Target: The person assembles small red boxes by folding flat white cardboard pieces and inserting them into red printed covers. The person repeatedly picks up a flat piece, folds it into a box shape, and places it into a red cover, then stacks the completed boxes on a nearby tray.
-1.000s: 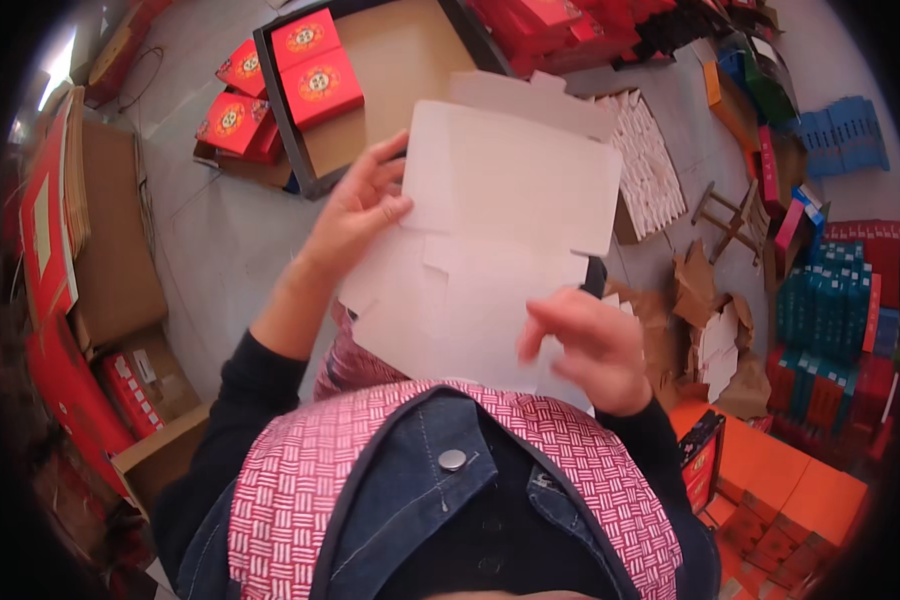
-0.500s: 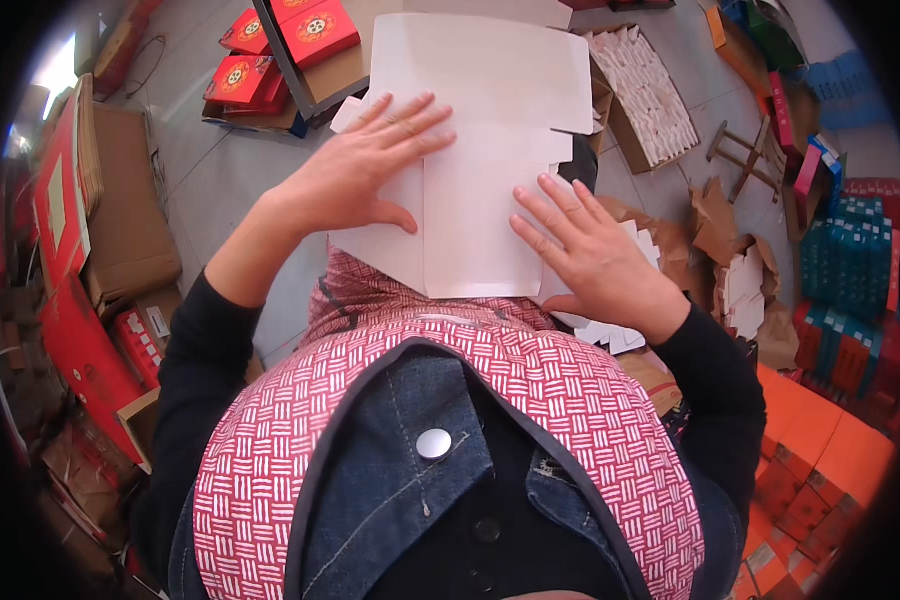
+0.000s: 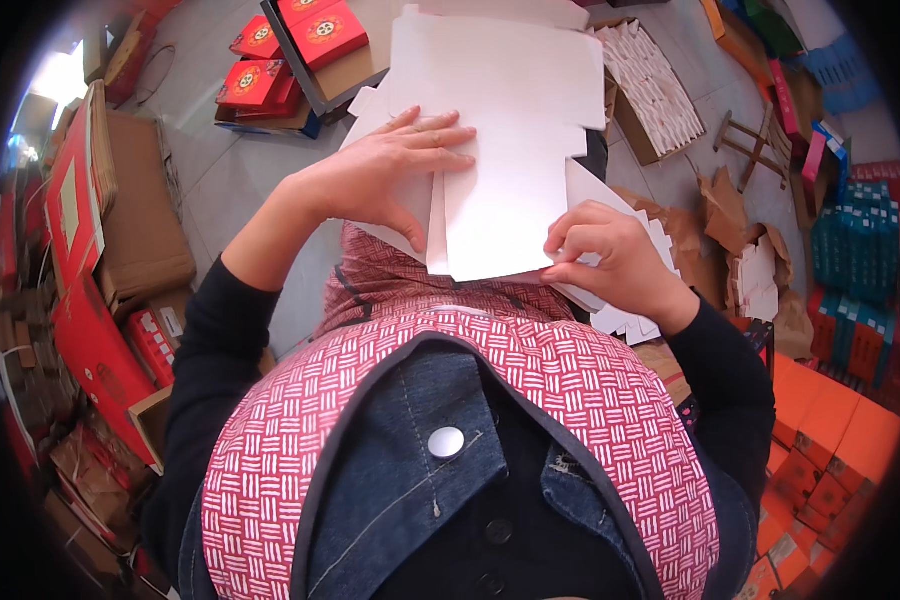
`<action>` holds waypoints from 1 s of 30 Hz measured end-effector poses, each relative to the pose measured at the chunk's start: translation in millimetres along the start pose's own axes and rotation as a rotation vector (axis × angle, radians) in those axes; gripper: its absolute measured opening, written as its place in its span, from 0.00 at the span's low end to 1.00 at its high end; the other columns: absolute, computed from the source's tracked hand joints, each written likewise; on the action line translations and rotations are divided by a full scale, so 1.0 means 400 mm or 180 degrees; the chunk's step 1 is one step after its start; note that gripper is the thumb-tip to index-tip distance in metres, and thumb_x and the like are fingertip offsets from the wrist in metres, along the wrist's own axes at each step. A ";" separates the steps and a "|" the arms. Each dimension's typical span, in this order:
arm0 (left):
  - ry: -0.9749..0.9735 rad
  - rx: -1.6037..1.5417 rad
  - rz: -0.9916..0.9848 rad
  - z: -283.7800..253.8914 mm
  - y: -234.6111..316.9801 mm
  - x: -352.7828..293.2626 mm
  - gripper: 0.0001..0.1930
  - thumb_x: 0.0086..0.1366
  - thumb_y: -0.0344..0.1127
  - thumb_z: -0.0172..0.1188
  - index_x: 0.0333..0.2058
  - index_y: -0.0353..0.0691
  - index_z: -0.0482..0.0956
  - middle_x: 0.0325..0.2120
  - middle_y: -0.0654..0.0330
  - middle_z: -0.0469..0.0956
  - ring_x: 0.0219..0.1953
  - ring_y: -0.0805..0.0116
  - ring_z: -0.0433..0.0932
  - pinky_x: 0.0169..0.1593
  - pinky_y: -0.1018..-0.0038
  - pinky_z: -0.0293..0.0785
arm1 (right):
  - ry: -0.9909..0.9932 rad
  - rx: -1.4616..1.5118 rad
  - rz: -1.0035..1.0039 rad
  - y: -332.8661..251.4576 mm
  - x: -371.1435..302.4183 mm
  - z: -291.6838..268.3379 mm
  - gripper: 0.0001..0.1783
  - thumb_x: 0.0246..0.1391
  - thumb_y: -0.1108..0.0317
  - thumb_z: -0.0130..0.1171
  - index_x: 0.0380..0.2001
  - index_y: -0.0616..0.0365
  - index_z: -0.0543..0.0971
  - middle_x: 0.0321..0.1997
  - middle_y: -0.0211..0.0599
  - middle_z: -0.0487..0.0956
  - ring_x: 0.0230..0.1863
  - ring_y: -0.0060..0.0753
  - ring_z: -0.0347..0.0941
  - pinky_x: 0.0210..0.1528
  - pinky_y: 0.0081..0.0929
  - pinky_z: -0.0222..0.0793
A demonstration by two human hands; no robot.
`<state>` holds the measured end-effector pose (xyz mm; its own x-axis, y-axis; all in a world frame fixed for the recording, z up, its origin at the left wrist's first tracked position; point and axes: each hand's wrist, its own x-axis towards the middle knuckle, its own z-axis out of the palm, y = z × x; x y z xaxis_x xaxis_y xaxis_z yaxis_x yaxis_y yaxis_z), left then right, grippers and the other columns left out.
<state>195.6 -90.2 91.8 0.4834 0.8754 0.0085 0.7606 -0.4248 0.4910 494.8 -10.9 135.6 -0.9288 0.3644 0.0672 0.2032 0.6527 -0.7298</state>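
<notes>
A white die-cut cardboard blank (image 3: 510,190) lies over my lap, with tabs and slots along its sides. Under it, the edges of more white card show at the left and the lower right. My left hand (image 3: 395,170) rests flat on the left part of the blank, its fingers stretched out and the thumb apart. At the lower right corner, my right hand (image 3: 615,258) has thumb and fingers pinched together on the blank's edge. Beside my right wrist, several white card pieces with notched edges (image 3: 625,322) stick out.
Red boxes (image 3: 255,82) and a dark-edged tray (image 3: 342,85) sit at the far left. A carton of white folded pieces (image 3: 652,90) stands at the far right, near a small wooden stool (image 3: 750,150). Orange boxes (image 3: 820,410) are stacked at right, flattened brown cartons (image 3: 135,200) at left.
My right hand has gone from lying flat on the card to pinching its lower right corner. The upper blank's lower edge is now tilted, and card beneath shows. My left hand stays flat.
</notes>
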 end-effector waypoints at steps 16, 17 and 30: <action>0.2997 -0.3656 0.0209 -0.092 0.094 0.017 0.11 0.57 0.19 0.62 0.40 0.32 0.79 0.35 0.59 0.81 0.38 0.73 0.79 0.42 0.76 0.76 | -0.0314 0.1010 -0.0998 -0.080 0.067 -0.031 0.17 0.59 0.65 0.52 0.49 0.62 0.74 0.45 0.44 0.78 0.43 0.42 0.76 0.50 0.32 0.71; 0.2623 -0.3859 0.0364 -0.108 0.099 0.003 0.11 0.57 0.18 0.61 0.40 0.31 0.78 0.36 0.58 0.81 0.39 0.72 0.79 0.43 0.76 0.76 | -0.0448 0.1546 -0.0265 0.021 0.077 0.020 0.21 0.63 0.62 0.48 0.54 0.64 0.71 0.48 0.44 0.77 0.46 0.40 0.76 0.51 0.30 0.71; 0.1227 -0.4926 -0.1662 0.059 0.084 0.017 0.17 0.61 0.30 0.61 0.48 0.31 0.74 0.41 0.56 0.78 0.42 0.70 0.78 0.49 0.74 0.73 | -0.1115 0.3906 0.1738 0.191 0.259 -0.047 0.23 0.66 0.57 0.44 0.50 0.68 0.73 0.48 0.43 0.77 0.47 0.26 0.75 0.51 0.22 0.70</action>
<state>234.6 -103.9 87.9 0.0283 0.9408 -0.3377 -0.4326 0.3161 0.8444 419.8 89.2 99.4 -0.8863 0.0789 -0.4563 0.3322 -0.5783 -0.7451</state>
